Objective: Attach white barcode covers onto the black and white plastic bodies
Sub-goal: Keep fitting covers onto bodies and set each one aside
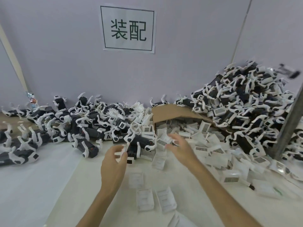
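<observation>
Pinching, with the curled fingers (121,155) of the left hand (113,161), the white edge of a black and white body (133,152), long axis away from the camera, at the near edge of the left heap (73,122). Spread loosely, the right hand (180,149), fingertips (170,136) at a white barcode cover (162,141), stripes up; too blurred to tell pinch from touch. Beneath, a smooth white worktop (41,185) strewn with flat, ribbed, rectangular loose covers (145,200). Behind, a tipped brown cardboard box (172,112) spilling more, a taller heap (246,104) on the right, a pale wall (57,54) with a bordered paper sign (127,28).
</observation>
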`<state>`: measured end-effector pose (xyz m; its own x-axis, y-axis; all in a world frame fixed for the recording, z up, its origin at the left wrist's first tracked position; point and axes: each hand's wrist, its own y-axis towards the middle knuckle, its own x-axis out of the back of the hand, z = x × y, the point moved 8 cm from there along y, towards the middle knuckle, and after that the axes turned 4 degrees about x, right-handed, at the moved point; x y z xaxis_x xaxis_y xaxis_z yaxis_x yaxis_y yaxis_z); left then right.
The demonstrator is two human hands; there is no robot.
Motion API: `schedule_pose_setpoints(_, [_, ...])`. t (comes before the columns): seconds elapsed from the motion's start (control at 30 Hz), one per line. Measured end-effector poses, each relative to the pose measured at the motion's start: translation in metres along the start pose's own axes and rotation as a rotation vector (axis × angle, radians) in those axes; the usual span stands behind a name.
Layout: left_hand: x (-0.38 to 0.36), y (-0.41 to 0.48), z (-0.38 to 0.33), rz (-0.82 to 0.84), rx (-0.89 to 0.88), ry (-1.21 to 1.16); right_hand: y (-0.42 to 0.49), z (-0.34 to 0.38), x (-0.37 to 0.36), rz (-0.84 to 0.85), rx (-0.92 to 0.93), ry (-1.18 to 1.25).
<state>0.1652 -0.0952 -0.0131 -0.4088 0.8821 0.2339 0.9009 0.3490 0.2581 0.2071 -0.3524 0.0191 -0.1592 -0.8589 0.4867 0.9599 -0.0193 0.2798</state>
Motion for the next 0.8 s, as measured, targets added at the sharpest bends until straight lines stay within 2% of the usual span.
schedule_pose_setpoints(0.1, [0.000, 0.006, 0.011, 0.063, 0.073, 0.123, -0.022, -0.017, -0.047, 0.126, 0.070, -0.159])
schedule_pose_setpoints(0.17, [-0.005, 0.007, 0.012, 0.156, 0.084, 0.105, -0.030, -0.019, -0.064, 0.228, 0.144, -0.344])
schedule_pose_setpoints(0.23, [-0.013, 0.005, 0.010, 0.264, 0.057, 0.068, -0.032, -0.018, -0.070, 0.255, 0.202, -0.437])
schedule_pose_setpoints(0.3, [-0.017, 0.004, 0.009, 0.298, 0.023, 0.073, -0.032, -0.016, -0.065, 0.196, 0.211, -0.426])
schedule_pose_setpoints(0.4, [-0.016, 0.006, 0.008, 0.258, 0.021, 0.089, -0.032, -0.020, -0.055, 0.144, 0.181, -0.367])
schedule_pose_setpoints(0.5, [-0.022, 0.003, 0.008, 0.276, -0.022, 0.225, -0.035, -0.022, -0.050, 0.135, 0.163, -0.284])
schedule_pose_setpoints(0.6, [-0.025, 0.001, 0.006, 0.264, -0.067, 0.309, -0.033, -0.019, -0.039, 0.037, 0.124, -0.113])
schedule_pose_setpoints(0.73, [-0.015, 0.003, -0.001, 0.155, -0.125, 0.189, -0.034, -0.027, -0.037, 0.002, -0.194, 0.532])
schedule_pose_setpoints(0.8, [-0.012, 0.003, 0.000, 0.118, -0.111, 0.123, -0.037, -0.028, -0.042, 0.041, -0.312, 0.740])
